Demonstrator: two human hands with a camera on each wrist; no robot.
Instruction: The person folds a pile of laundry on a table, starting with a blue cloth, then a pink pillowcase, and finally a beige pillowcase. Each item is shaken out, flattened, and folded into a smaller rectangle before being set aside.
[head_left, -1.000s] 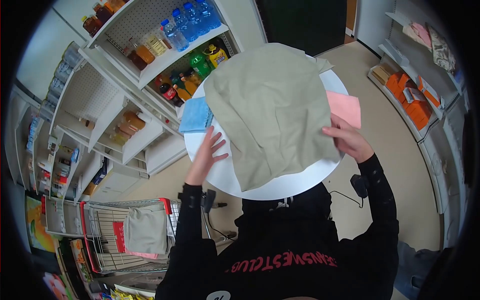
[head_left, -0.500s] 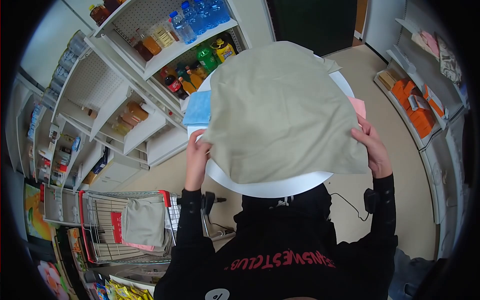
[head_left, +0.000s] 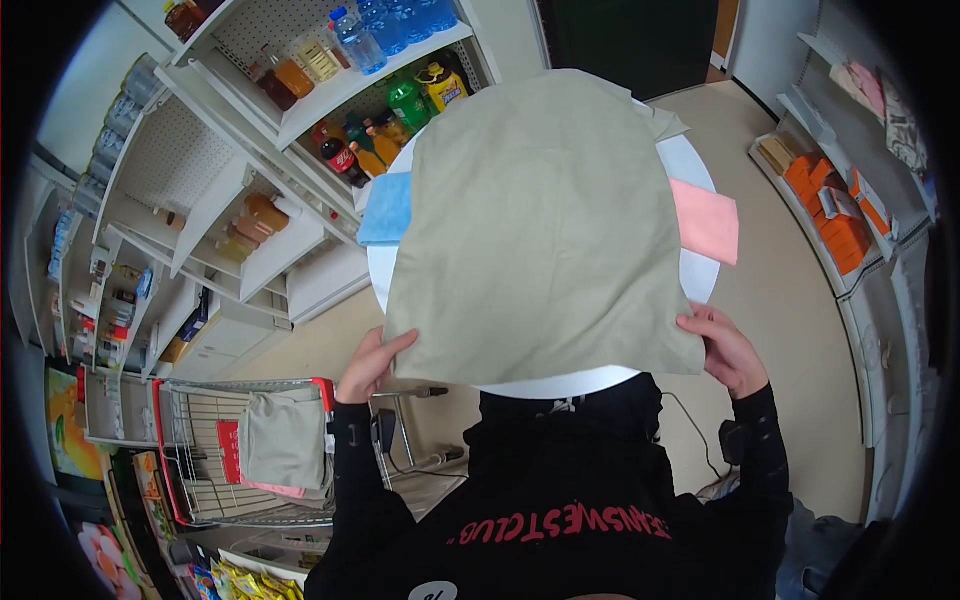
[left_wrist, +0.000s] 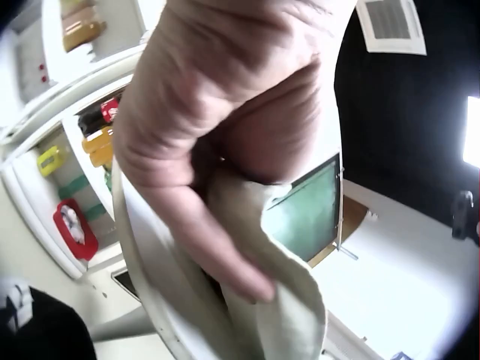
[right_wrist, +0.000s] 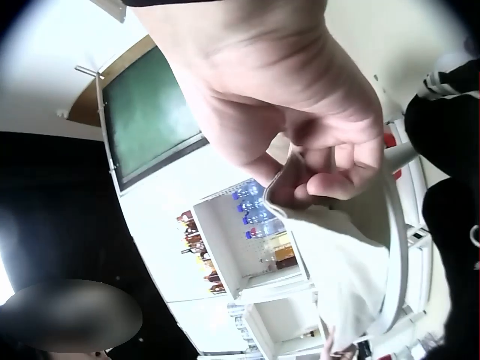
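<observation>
A grey-green cloth [head_left: 545, 230] lies spread over a round white table [head_left: 575, 383], its near edge drawn fairly straight. My left hand [head_left: 370, 365] pinches the near left corner; in the left wrist view the cloth [left_wrist: 292, 300] runs between thumb and fingers. At the near right corner, my right hand [head_left: 728, 350] pinches the cloth, and the right wrist view shows the folded edge [right_wrist: 281, 187] between its fingers. A folded blue cloth [head_left: 387, 210] sticks out at the table's left, and a pink cloth [head_left: 707, 222] at its right; the rest of both is hidden under the grey-green cloth.
At the lower left stands a shopping cart [head_left: 165, 455] holding a folded grey-green cloth [head_left: 282, 440] with pink beneath. Shelves [head_left: 345, 95] with drink bottles are behind the table at left. Orange boxes [head_left: 840, 240] fill a shelf at right.
My left hand has gone from spread fingers beside the cloth to pinching its corner. Both hands have drawn the near edge towards the body, and the cloth lies flatter, with more pink showing than half a second ago.
</observation>
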